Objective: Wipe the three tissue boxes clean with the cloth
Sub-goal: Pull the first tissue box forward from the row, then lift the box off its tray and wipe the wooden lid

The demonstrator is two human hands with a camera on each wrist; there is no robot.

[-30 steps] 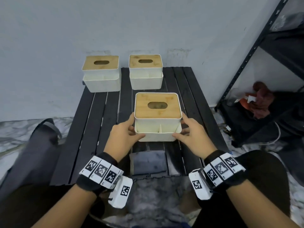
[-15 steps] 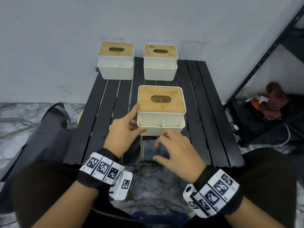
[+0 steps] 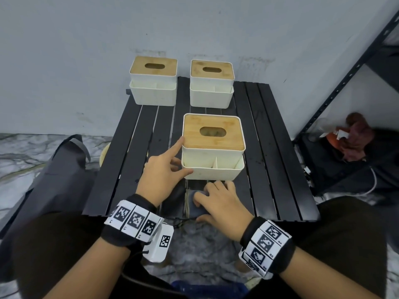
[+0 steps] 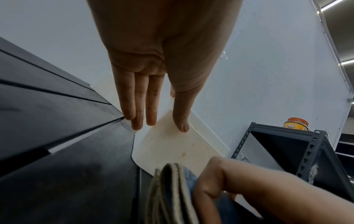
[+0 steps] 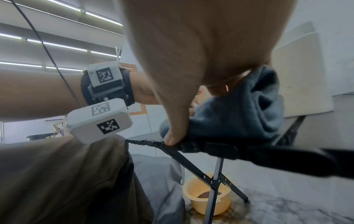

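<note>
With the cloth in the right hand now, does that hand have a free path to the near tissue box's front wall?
Probably yes. The right hand grips the cloth just in front of the near tissue box; nothing lies between. The left hand touches only its left side.

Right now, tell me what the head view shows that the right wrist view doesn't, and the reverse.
Only the head view shows the two rear tissue boxes by the wall and the left hand steadying the near tissue box. Only the right wrist view shows the yellow bowl on the floor under the table. Both show the right hand gripping the grey cloth at the black table's near edge.
</note>
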